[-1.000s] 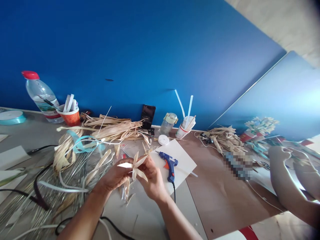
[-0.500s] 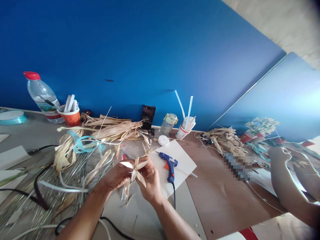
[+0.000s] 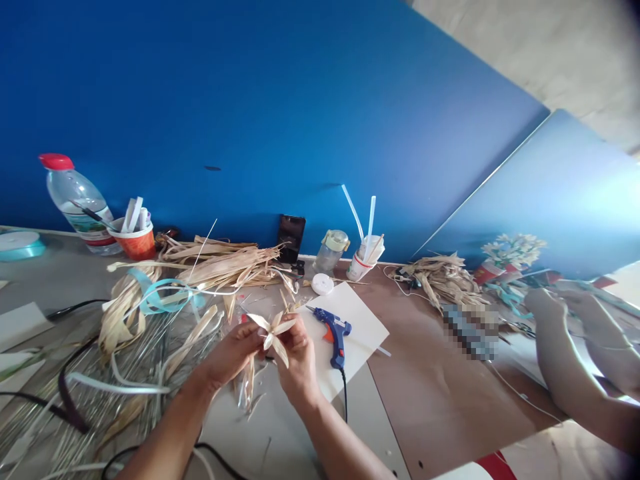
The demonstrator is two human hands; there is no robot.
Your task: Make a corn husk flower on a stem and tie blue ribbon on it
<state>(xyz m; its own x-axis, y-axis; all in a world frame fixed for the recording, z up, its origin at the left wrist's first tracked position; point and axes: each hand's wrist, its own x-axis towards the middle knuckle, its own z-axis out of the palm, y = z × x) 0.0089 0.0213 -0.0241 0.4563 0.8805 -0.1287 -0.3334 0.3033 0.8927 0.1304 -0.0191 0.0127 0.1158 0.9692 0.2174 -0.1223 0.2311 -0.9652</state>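
A pale flower of dried husk petals (image 3: pixel 273 331) is held up between both hands, its petals spread toward the camera. My left hand (image 3: pixel 239 350) pinches it from the left side, fingers closed. On the right, my right hand (image 3: pixel 299 357) has its fingers curled round the flower's base, partly hidden behind the petals. Just right of the hands, a blue glue gun (image 3: pixel 336 335) lies on a white sheet (image 3: pixel 367 333). Dried husk strips (image 3: pixel 225 263) are piled behind the hands.
Thin wires (image 3: pixel 150 360) and blue ribbon (image 3: pixel 159 293) spread at the left. Along the blue wall stand a bottle (image 3: pixel 83 207), an orange cup (image 3: pixel 134 240), a phone (image 3: pixel 291 238), a jar (image 3: pixel 331 252) and a white cup (image 3: pixel 361 267). Another person's arms (image 3: pixel 565 360) reach in at right.
The view has shifted slightly, so most things sit a little further left. The flower has turned slightly in my fingers; both hands still hold it.
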